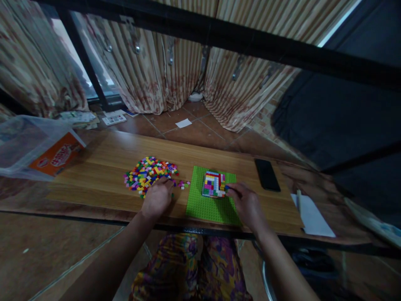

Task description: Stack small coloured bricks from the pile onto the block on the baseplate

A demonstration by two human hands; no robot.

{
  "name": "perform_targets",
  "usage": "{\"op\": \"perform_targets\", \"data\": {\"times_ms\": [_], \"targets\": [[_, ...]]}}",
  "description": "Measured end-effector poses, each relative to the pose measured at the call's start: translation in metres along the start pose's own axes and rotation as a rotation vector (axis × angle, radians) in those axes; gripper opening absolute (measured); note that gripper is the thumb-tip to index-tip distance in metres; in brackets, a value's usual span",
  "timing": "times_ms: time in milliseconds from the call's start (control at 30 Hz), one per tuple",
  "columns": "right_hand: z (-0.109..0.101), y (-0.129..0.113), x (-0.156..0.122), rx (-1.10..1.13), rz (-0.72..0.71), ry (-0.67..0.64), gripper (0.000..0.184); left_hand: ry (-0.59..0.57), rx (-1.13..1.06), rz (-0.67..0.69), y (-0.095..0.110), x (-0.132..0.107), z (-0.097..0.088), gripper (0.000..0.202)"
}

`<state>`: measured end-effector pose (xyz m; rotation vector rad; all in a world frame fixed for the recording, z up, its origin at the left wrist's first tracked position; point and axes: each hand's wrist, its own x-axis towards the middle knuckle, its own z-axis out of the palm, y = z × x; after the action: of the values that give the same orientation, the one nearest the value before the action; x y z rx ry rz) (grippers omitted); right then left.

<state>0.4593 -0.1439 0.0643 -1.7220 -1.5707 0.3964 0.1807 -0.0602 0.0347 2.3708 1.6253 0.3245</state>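
Observation:
A loose pile of small colourful toy bricks [147, 172] lies on the wooden board. My left hand [158, 196] rests at the pile's near right edge, fingers bent and drawn together; whatever they hold is too small to make out. A few bricks [184, 184] lie apart, just right of that hand. On the green baseplate [197, 209] sits a square, multicoloured brick build [214, 184] with a pale rim. At its right edge, my right hand [247, 202] is closed in a pinch on a small dark toy brick [227, 187], touching or almost touching the build.
A black phone [267, 174] lies right of the baseplate. Farther right is white paper [315, 217] with a pen [298, 201]. A clear plastic bin [21, 146] with an orange label stands at the left end. A dark metal bar [200, 29] crosses above, before the curtains.

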Motion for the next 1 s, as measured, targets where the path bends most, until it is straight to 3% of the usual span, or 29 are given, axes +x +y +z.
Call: {"op": "perform_targets", "data": {"times_ms": [233, 533, 800, 1000], "targets": [[-0.001, -0.002, 0.014, -0.176, -0.174, -0.154, 0.021, 0.043, -0.033, 0.027, -0.005, 0.001, 0.005, 0.03], [0.004, 0.004, 0.025, -0.18, -0.185, -0.151, 0.018, 0.058, -0.043, 0.0, -0.004, 0.0, 0.004, 0.027], [0.001, 0.003, 0.024, -0.238, -0.232, -0.19, 0.02, 0.077, 0.028, 0.068, -0.006, 0.0, 0.003, 0.03], [0.005, 0.004, 0.027, -0.123, -0.175, -0.176, 0.019, 0.048, 0.038, 0.033, -0.006, 0.001, 0.002, 0.029]]}}
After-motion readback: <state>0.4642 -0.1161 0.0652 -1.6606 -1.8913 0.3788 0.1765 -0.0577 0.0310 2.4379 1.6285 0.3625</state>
